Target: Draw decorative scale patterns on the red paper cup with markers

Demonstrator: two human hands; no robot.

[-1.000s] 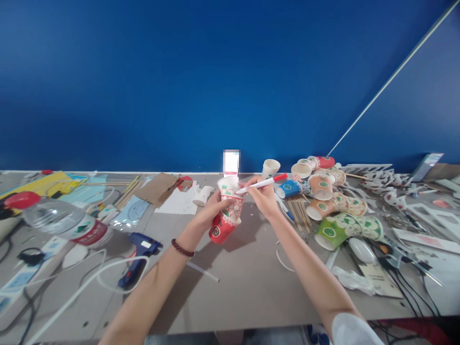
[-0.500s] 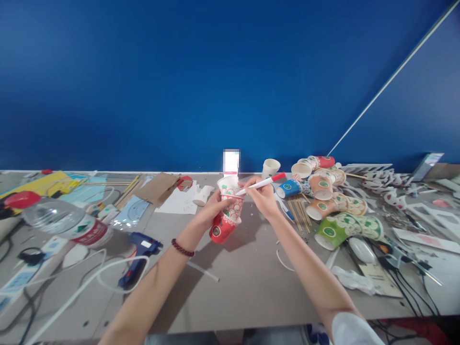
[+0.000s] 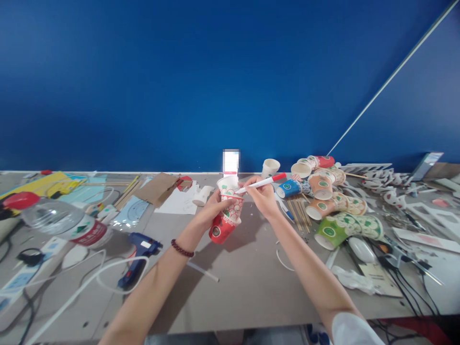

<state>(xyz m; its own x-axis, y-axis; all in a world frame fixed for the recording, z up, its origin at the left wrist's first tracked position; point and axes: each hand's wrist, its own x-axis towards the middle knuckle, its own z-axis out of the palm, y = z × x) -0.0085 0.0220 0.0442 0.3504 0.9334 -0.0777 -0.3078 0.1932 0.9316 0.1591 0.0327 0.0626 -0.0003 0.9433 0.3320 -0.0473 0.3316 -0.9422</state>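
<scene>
Fingers of my left hand [image 3: 212,208] are wrapped round a stack of patterned paper cups [image 3: 234,208], with a red cup at its lower end and a white rim at the top. My right hand [image 3: 261,195] grips a white marker with a red end [image 3: 266,181]; its tip meets the stack near the upper cups. Behind the stack stands a bright phone-like screen [image 3: 230,163], partly blurred. A white cup [image 3: 270,167] is upright to the right of it.
More patterned cups [image 3: 332,232] lie on the right beside wooden sticks [image 3: 299,214]. On the left are a blue glue gun [image 3: 138,258], a plastic bottle [image 3: 68,223], a power strip [image 3: 34,273] and looping white cable. A blue wall [image 3: 230,86] rises behind the table.
</scene>
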